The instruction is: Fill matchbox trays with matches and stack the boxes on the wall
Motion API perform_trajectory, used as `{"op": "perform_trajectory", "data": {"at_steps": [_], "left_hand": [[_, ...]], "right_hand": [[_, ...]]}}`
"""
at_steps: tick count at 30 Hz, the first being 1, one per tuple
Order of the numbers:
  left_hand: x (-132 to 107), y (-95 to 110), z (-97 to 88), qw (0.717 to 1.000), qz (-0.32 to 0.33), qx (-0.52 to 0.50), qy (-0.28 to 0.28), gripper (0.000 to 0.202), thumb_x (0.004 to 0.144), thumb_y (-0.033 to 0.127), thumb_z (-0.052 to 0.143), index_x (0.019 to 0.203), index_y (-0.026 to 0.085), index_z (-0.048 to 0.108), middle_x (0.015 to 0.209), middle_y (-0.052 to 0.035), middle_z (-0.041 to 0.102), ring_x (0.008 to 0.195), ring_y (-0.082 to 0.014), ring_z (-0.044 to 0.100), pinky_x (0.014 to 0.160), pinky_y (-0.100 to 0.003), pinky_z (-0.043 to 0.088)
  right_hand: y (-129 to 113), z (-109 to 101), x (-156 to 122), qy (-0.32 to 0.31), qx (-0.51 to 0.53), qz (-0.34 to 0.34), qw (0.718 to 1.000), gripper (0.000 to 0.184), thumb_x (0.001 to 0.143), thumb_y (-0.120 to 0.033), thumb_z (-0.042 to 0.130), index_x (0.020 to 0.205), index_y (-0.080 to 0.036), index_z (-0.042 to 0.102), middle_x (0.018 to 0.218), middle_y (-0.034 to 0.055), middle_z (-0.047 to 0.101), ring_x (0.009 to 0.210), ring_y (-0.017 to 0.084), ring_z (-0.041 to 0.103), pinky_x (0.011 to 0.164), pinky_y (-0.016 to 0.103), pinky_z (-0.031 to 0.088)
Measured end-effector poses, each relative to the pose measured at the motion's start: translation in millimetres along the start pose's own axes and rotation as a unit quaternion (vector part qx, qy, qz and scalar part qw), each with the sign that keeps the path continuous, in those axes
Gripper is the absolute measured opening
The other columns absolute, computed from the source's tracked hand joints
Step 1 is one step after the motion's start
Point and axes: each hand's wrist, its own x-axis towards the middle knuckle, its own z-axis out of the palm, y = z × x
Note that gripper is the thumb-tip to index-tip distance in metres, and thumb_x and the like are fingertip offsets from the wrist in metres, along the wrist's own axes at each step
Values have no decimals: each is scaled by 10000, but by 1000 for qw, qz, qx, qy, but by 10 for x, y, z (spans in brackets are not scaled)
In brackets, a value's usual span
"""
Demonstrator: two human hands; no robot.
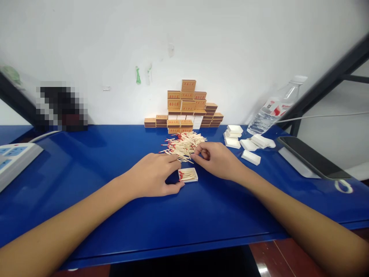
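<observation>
A small white matchbox tray [195,179] lies on the blue table, with several red-tipped matches [188,176] inside. My left hand [154,175] holds the tray's left end, thumb at the near corner and fingers at the far one. Just beyond it spreads a loose pile of matches [184,144], their red heads mostly to the left. At the pile's right edge, my right hand [216,158] is closed in a pinch on matches; how many it grips is hidden.
Stacked matchboxes [188,104] stand behind the pile against the wall. To the right are several white trays [251,157], a tilted plastic bottle [269,109] and a phone [313,156]. A power strip [21,163] sits at the left edge.
</observation>
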Motion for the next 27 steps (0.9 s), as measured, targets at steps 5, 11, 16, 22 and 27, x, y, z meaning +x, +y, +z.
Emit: {"op": "perform_trajectory", "data": {"at_steps": [5, 11, 16, 22, 27], "left_hand": [[8, 4, 0, 1000, -1, -2, -7, 293, 960, 450, 623, 1014, 181, 728, 932, -40, 713, 816, -208, 692, 671, -333, 478], [19, 11, 2, 1000, -11, 1, -12, 318, 967, 461, 608, 1010, 171, 729, 940, -42, 711, 824, -217, 695, 689, -350, 491], [13, 6, 1, 1000, -5, 10, -9, 310, 959, 458, 622, 1002, 167, 722, 938, -41, 713, 825, -210, 697, 672, -339, 489], [8, 6, 5, 1000, 8, -2, 0, 298, 978, 446, 606, 989, 171, 719, 939, -32, 707, 842, -211, 704, 704, -348, 510], [-1, 6, 24, 1000, 18, 12, 13, 288, 977, 437, 604, 960, 170, 711, 930, -30, 703, 825, -211, 699, 681, -354, 499]], "right_hand": [[38, -31, -23, -70, -24, -21, 997, 181, 953, -317, 656, 808, -210, 640, 704, -9, 592, 635, 146, 493, 605, 304, 338], [56, -220, -60, -91, 11, -83, 992, 217, 1017, -354, 591, 863, -208, 636, 722, -11, 594, 643, 144, 504, 625, 295, 360], [-120, -238, -134, -133, 25, -134, 982, 168, 1005, -309, 609, 881, -213, 670, 702, -22, 550, 640, 142, 479, 620, 289, 349], [-209, -102, -170, -151, 58, -169, 972, 104, 991, -267, 627, 931, -215, 694, 734, -18, 543, 681, 147, 489, 641, 289, 368], [-195, -69, -166, -178, 72, -167, 967, 171, 1018, -283, 620, 870, -204, 654, 766, -13, 567, 698, 143, 491, 663, 292, 374]]}}
